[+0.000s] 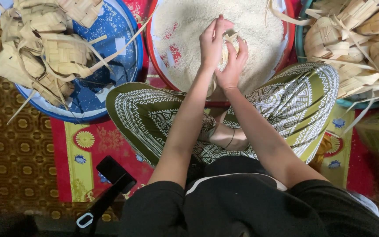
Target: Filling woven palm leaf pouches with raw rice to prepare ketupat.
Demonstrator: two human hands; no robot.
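A small woven palm-leaf pouch (228,47) is held over a red basin (289,30) full of white rice (185,22). My right hand (232,66) cups the pouch from the right side and below. My left hand (212,41) presses against the pouch from the left, fingers pointing up and close together. Most of the pouch is hidden between the two hands. Both forearms reach forward over my crossed legs in a green patterned cloth (154,114).
A blue basin (110,66) at upper left holds several woven leaf pouches (44,52). A teal basin (300,41) at upper right holds more woven pouches (360,39). A black object (110,184) lies on the red patterned mat (88,145).
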